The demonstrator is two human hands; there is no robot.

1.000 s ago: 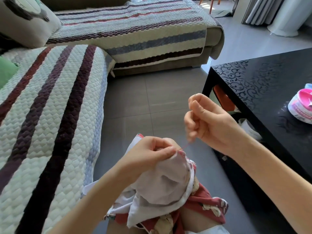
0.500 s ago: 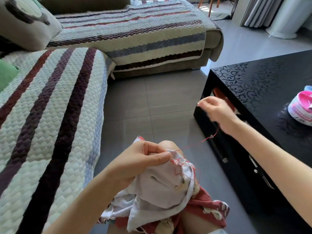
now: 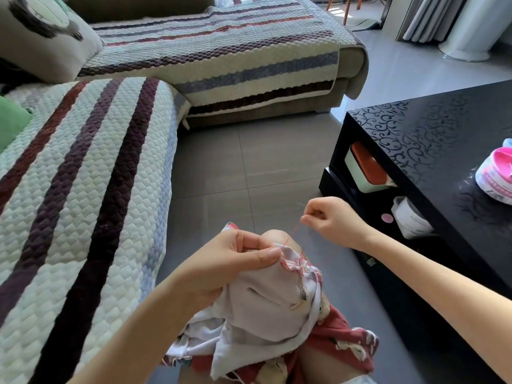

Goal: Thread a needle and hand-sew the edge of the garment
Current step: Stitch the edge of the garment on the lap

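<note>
So we're well into the sewing part here. The threading is clearly done, since red thread (image 3: 293, 231) runs taut from the garment (image 3: 271, 300) up to the right hand (image 3: 332, 221). The garment is bunched on our lap, draped over the knee (image 3: 273, 236), pale side up, near the bottom middle of the view.

Grip-wise, the left hand (image 3: 230, 261) has thumb and fingers clamped on the garment edge, right next to where the thread comes out. The right hand sits up and to the right of it, a little apart, with its fingers curled in and pinching the top end of the thread. The needle should be in that pinch, but it's too fine for us to say for sure.

As for progress, there's a short run of red stitches (image 3: 291, 265) along the edge just right of the left thumb, and it looks a bit puckered. The edge beyond them drops out of sight in the folds, so we can't tell how much is left. Our guess is plenty. We'd say this stitch is being pulled snug, and knotting and cutting haven't been done yet.

There's a striped sofa (image 3: 83, 189) on the left and a black table (image 3: 415, 128) on the right.
</note>
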